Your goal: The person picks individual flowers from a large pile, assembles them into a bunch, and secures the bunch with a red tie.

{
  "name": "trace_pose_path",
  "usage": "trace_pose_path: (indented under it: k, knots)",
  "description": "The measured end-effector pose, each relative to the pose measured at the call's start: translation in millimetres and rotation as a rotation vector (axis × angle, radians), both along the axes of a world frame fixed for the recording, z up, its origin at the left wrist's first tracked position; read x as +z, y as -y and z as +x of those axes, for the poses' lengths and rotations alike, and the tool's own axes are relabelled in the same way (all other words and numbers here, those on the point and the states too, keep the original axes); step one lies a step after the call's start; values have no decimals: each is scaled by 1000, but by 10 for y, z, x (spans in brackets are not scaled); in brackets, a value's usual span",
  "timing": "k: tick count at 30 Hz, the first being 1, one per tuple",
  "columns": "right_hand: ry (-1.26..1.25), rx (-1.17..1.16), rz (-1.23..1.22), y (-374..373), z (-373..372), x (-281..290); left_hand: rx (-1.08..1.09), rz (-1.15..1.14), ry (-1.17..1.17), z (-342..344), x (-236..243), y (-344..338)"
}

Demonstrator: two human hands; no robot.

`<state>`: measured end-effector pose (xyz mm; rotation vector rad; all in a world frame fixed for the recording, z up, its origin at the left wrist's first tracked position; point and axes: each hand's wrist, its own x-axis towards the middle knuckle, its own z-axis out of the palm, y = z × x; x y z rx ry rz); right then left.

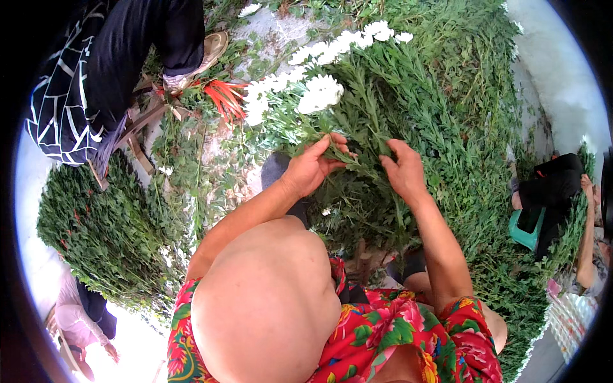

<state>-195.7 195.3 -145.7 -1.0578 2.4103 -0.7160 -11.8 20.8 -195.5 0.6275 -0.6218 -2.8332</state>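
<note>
The sprig (pixel 363 165) lies in front of the person, between the two hands, over a bed of leafy stems (pixel 370 83). White flowers (pixel 321 94) stand at the far end of the bundle, beyond the left hand.

The left hand (pixel 311 167) comes in from the left, its back turned up and outward. Its grip is narrow: thumb and forefinger close together on the greenery, the other fingers bent toward the sprig. The forearm slants up and to the right, elbow out.

The right hand (pixel 406 171) faces it, a little apart, wrist bent inward and fingers curled down to the leaves. Whether its grip is closed on a stem I cannot tell. Its forearm rises leftward from a red flowered sleeve (pixel 469 325).

Farther out, red strips (pixel 225 102) lie beyond the left hand, near a co-worker's shoe (pixel 214 51). A dark green heap (pixel 102 223) spreads at left. At right, near another person's dark trousers, is a green seat (pixel 526 230).
</note>
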Motion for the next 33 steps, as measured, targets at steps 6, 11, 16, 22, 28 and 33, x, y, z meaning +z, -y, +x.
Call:
trace_pose_path:
  k: [6,11,16,22,28,33]
  knots:
    - [156,153,-67,-116,-169,827,111,59,6,14,214,175]
    - [155,24,-136,-335,-251,565,54,-20,-67,-25,134,139]
    - [333,-107,-170,-518,154,179,93,-10,73,-50,276,131]
    - [248,50,-270,-369,601,-47,148,-10,12,-39,226,108]
    - [316,97,-235,-267,882,-17,147,72,26,-2,314,133]
    - [35,143,-130,-129,662,171,145,110,121,131,102,185]
